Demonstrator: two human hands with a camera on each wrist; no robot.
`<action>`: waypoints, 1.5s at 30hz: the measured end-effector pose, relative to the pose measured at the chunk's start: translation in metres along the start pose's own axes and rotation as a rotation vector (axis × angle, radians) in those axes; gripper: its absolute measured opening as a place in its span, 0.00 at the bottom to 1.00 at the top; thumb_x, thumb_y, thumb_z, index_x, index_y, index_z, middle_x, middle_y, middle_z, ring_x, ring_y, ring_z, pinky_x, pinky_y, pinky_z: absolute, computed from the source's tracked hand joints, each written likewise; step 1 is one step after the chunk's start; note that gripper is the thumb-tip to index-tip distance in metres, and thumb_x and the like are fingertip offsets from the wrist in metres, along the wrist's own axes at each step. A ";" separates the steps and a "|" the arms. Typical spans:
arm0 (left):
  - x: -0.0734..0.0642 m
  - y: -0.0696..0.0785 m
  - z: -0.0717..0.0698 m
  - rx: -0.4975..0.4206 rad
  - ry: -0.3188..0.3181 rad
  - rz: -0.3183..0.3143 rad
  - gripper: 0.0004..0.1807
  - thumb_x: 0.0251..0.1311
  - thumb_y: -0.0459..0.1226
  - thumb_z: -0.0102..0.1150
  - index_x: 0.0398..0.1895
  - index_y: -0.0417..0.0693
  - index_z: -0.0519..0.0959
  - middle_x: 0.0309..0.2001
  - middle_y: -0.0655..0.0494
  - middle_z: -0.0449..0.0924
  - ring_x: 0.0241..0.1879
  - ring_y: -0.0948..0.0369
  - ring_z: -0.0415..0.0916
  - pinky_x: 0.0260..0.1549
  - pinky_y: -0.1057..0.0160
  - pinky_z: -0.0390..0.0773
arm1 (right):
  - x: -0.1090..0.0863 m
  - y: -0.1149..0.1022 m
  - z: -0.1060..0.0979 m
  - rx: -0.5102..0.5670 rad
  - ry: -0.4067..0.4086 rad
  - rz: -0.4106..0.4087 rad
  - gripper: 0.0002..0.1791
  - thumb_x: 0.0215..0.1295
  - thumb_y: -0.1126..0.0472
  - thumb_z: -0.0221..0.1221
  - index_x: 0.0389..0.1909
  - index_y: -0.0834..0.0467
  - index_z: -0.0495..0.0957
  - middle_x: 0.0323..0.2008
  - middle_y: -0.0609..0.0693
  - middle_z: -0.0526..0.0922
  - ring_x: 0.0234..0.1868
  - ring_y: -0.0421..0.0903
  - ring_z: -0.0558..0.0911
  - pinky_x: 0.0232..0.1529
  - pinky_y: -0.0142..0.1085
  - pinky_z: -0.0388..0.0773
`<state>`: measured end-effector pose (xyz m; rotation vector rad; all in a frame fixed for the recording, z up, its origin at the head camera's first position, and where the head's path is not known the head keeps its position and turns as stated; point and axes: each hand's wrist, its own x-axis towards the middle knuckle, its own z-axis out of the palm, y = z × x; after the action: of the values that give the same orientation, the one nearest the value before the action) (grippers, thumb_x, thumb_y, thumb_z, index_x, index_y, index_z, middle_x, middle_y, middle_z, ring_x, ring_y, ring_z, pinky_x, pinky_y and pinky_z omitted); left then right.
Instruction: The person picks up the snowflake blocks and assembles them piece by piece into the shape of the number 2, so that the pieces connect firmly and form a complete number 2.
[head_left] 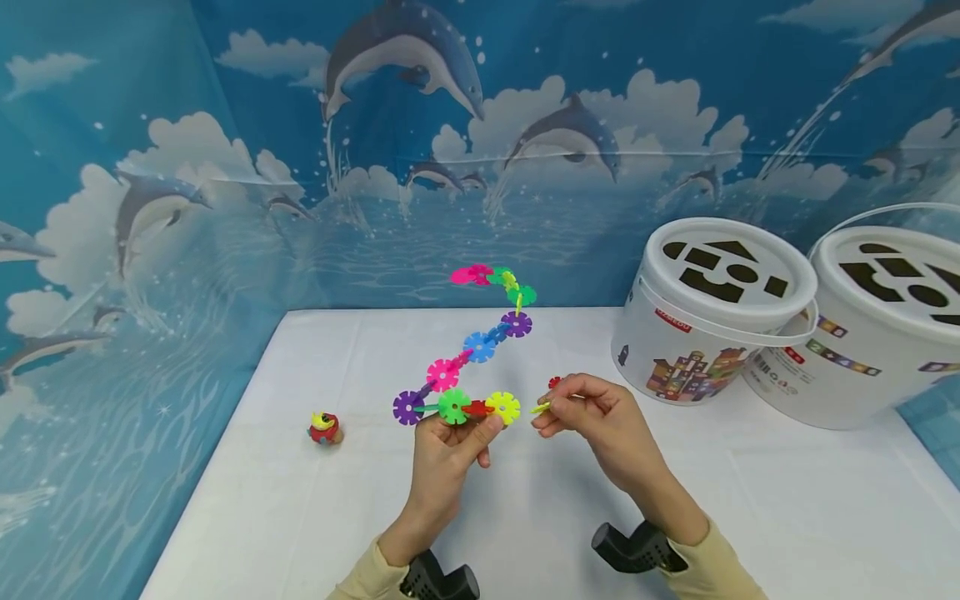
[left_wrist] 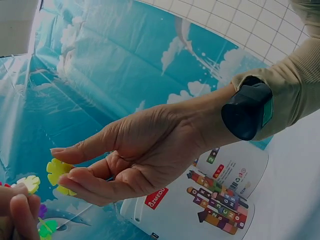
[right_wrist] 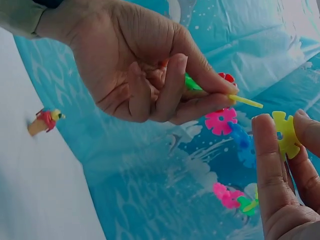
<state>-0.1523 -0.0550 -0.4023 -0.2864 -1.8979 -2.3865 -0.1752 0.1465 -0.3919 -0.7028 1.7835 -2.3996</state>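
A chain of notched plastic flower discs (head_left: 443, 374) in purple, green, red, yellow, blue and pink curves up and away above the white table. My left hand (head_left: 448, 467) grips its near end, thumb by the yellow end disc (head_left: 503, 407). In the right wrist view, that end disc (right_wrist: 246, 101) shows edge-on at the left hand's (right_wrist: 145, 70) fingertips. Between thumb and fingers, my right hand (head_left: 603, 425) pinches a separate yellow disc (left_wrist: 57, 172), a small gap from the chain's end. A red disc (head_left: 555, 382) peeks out behind the right hand; whether it is held, I cannot tell.
Two white lidded buckets (head_left: 731, 271) with shape cut-outs in their lids stand at the table's right. A small red and yellow parrot toy (head_left: 325, 427) is on the left. Behind the white table (head_left: 247, 500) hangs a blue dolphin backdrop (head_left: 360, 225).
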 end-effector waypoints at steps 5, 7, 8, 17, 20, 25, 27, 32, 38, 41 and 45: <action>-0.002 0.001 -0.001 0.011 -0.006 0.000 0.09 0.57 0.30 0.63 0.35 0.28 0.80 0.26 0.50 0.83 0.13 0.64 0.68 0.19 0.70 0.70 | -0.003 -0.003 0.003 0.036 -0.024 0.024 0.08 0.65 0.74 0.55 0.39 0.61 0.80 0.43 0.57 0.80 0.40 0.49 0.84 0.43 0.42 0.79; -0.002 0.001 -0.001 0.024 -0.013 0.005 0.09 0.58 0.31 0.63 0.35 0.29 0.80 0.26 0.50 0.83 0.13 0.63 0.68 0.19 0.69 0.70 | -0.004 -0.004 0.004 0.033 -0.014 0.036 0.08 0.63 0.74 0.57 0.39 0.62 0.81 0.46 0.58 0.80 0.42 0.50 0.84 0.44 0.42 0.78; -0.002 0.001 0.000 0.030 -0.016 0.009 0.09 0.58 0.31 0.63 0.35 0.29 0.80 0.25 0.50 0.82 0.13 0.63 0.69 0.19 0.69 0.70 | -0.004 -0.005 0.004 0.028 -0.010 0.042 0.08 0.62 0.75 0.57 0.39 0.63 0.80 0.47 0.59 0.81 0.43 0.51 0.83 0.45 0.42 0.77; -0.001 0.001 0.002 0.049 -0.019 0.039 0.08 0.57 0.30 0.64 0.35 0.30 0.81 0.22 0.53 0.80 0.13 0.63 0.69 0.17 0.70 0.70 | -0.005 -0.012 0.005 -0.041 -0.039 0.063 0.08 0.60 0.75 0.60 0.40 0.68 0.80 0.49 0.59 0.81 0.47 0.52 0.82 0.45 0.43 0.76; -0.002 0.000 0.003 0.072 -0.015 0.058 0.08 0.56 0.31 0.65 0.35 0.32 0.81 0.21 0.53 0.79 0.13 0.62 0.70 0.15 0.70 0.68 | -0.006 -0.013 0.004 -0.057 -0.048 0.056 0.09 0.59 0.75 0.61 0.41 0.68 0.79 0.49 0.58 0.81 0.47 0.52 0.82 0.45 0.43 0.77; -0.003 0.000 0.004 0.122 -0.009 0.084 0.07 0.55 0.32 0.66 0.34 0.35 0.82 0.17 0.51 0.76 0.13 0.60 0.72 0.12 0.69 0.64 | -0.006 -0.014 0.002 -0.012 -0.089 0.042 0.14 0.59 0.76 0.60 0.46 0.67 0.76 0.49 0.58 0.81 0.48 0.52 0.82 0.45 0.42 0.77; -0.004 0.000 0.005 0.130 -0.016 0.091 0.07 0.56 0.32 0.66 0.34 0.35 0.81 0.17 0.50 0.76 0.13 0.59 0.72 0.11 0.68 0.63 | -0.007 -0.015 0.001 0.015 -0.109 0.039 0.15 0.59 0.77 0.60 0.48 0.67 0.76 0.49 0.58 0.81 0.48 0.52 0.81 0.45 0.42 0.77; -0.005 -0.001 0.005 0.122 -0.047 0.102 0.07 0.56 0.31 0.65 0.35 0.34 0.81 0.19 0.46 0.78 0.13 0.59 0.74 0.12 0.68 0.64 | -0.008 -0.017 0.001 0.028 -0.119 0.038 0.15 0.59 0.76 0.60 0.47 0.66 0.75 0.49 0.58 0.81 0.49 0.52 0.81 0.45 0.42 0.76; -0.003 -0.003 0.005 0.095 -0.054 0.063 0.08 0.57 0.32 0.64 0.36 0.34 0.81 0.19 0.44 0.78 0.14 0.59 0.75 0.17 0.67 0.69 | -0.008 -0.018 0.003 0.002 -0.084 0.022 0.15 0.57 0.77 0.61 0.46 0.69 0.73 0.49 0.59 0.81 0.48 0.52 0.81 0.45 0.42 0.76; -0.002 -0.004 0.005 0.061 -0.057 0.029 0.09 0.57 0.33 0.64 0.37 0.33 0.81 0.20 0.46 0.79 0.14 0.59 0.75 0.23 0.66 0.73 | -0.008 -0.018 0.004 -0.036 -0.043 0.025 0.17 0.54 0.77 0.63 0.45 0.70 0.72 0.48 0.60 0.80 0.47 0.53 0.82 0.44 0.43 0.76; 0.000 -0.005 0.004 0.034 -0.072 0.036 0.10 0.58 0.32 0.64 0.37 0.31 0.81 0.25 0.49 0.82 0.14 0.60 0.74 0.25 0.65 0.76 | -0.008 -0.018 0.005 -0.064 -0.018 0.045 0.17 0.53 0.76 0.65 0.43 0.71 0.71 0.49 0.63 0.79 0.46 0.53 0.82 0.44 0.44 0.76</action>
<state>-0.1528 -0.0501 -0.4059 -0.4057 -1.9438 -2.3500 -0.1626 0.1502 -0.3769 -0.6812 1.8563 -2.3097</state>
